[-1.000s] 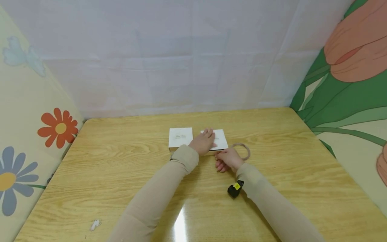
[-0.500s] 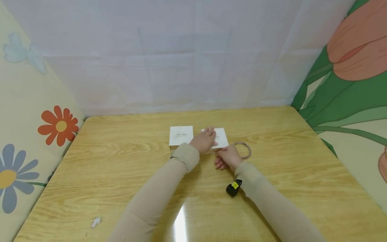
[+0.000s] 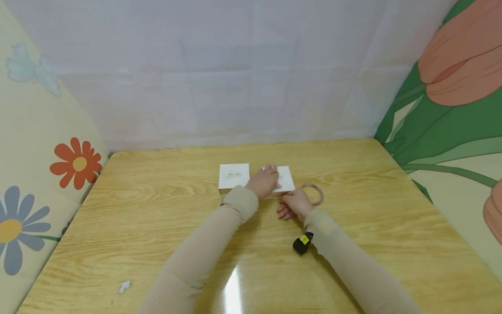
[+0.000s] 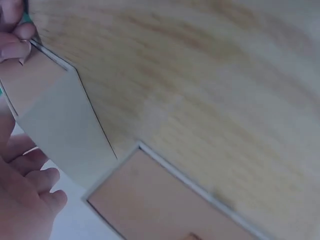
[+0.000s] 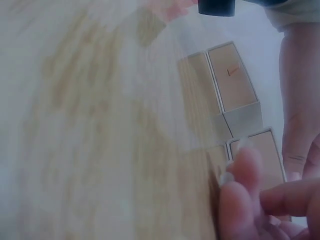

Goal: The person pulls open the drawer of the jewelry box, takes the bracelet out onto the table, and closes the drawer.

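Two small white boxes with tan drawer-like fronts sit side by side on the wooden table. My left hand (image 3: 263, 181) rests on top of the right box (image 3: 287, 179), fingers extended. At that box's front edge, my right hand (image 3: 296, 204) has curled fingers; thumb and fingertips pinch a small part of the tan front, mostly hidden. The left wrist view shows those right fingertips (image 4: 15, 50) at the tan front of the box (image 4: 65, 127). Beside my left forearm stands the left box (image 3: 234, 176), whose tan front carries a small tab (image 5: 233, 71) in the right wrist view.
A thin brownish ring (image 3: 321, 197) lies just right of my right hand. A small white scrap (image 3: 125, 286) is near the table's front left. Under my right wrist hangs a black device (image 3: 301, 245) with a yellow mark. A white backdrop (image 3: 219, 87) stands behind the table.
The dark line along the right box's front top edge, visible a second ago, no longer shows. Both hands keep nearly the same places; the head view shifts slightly.
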`<action>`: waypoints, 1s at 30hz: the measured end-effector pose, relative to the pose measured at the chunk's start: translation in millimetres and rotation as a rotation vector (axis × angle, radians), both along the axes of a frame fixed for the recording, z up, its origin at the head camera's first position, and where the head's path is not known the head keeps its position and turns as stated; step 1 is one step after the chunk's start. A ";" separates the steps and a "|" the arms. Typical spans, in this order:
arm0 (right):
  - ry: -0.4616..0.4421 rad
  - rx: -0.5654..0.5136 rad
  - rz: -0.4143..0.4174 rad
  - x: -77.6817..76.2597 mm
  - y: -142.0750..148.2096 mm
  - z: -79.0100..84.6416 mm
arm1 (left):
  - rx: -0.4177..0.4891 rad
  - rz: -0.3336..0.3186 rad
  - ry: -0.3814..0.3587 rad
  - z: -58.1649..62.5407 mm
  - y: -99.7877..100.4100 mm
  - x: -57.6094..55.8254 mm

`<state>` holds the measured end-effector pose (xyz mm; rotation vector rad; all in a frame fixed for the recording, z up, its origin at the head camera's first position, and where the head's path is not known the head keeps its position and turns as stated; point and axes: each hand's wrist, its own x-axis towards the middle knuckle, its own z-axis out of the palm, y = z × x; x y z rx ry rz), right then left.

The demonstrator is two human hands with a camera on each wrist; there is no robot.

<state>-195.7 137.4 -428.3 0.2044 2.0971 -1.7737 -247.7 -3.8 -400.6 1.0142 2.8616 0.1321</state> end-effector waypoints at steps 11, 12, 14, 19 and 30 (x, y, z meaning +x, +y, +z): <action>0.144 0.041 -0.083 11.4 -7.5 18.0 | 0.581 0.214 -0.201 10.3 -35.9 3.9; 0.174 0.036 -0.099 11.4 -9.6 20.8 | 0.623 0.243 -0.207 12.2 -41.6 5.6; 0.237 0.025 -0.128 10.6 -13.8 26.7 | 0.681 0.287 -0.216 15.2 -52.0 9.7; 0.367 -0.018 -0.169 2.4 -27.6 36.2 | 0.745 0.359 -0.184 18.5 -72.7 21.7; 0.590 0.254 0.067 -27.0 -59.0 40.2 | 1.055 0.598 -0.118 22.7 -97.2 50.5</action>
